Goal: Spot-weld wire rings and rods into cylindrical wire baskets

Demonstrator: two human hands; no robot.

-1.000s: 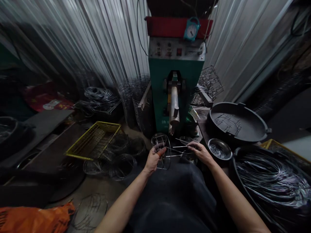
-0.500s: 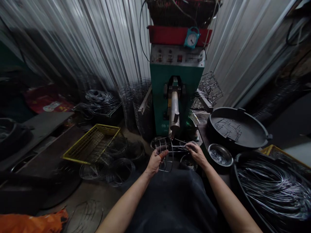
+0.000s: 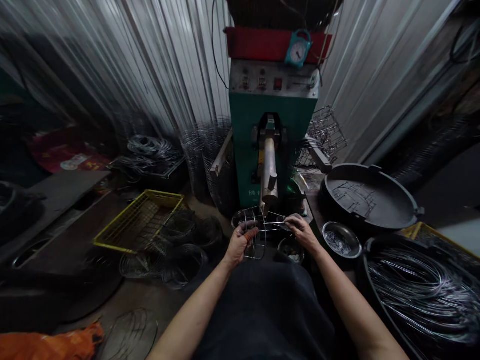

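Frankly, much of what I see is dim: the floor at far left is nearly black, the corrugated metal wall is smeared by motion, and the top of the green machine is cut off above its red shelf, where a small teal clock hangs. My forearms run out of the bottom edge, and a dark apron hides my lap.

My left hand is closed around the near side of a small wire cage, thumb on top; it is a thin, shiny frame of round hoops joined by straight wires. My right hand pinches the straight wire rods that stick out sideways from the cage toward it. The cage sits just below the tip of the machine's grey metal arm; whether they touch I cannot tell.

Room is tight. To the right, a small steel bowl of little metal pieces lies just beside my right wrist, with a black round pan behind it and a tub of coiled wire at the right edge. To the left, a yellow wire tray and loose wire hoops crowd the floor. An orange bag is cropped at the bottom left corner.
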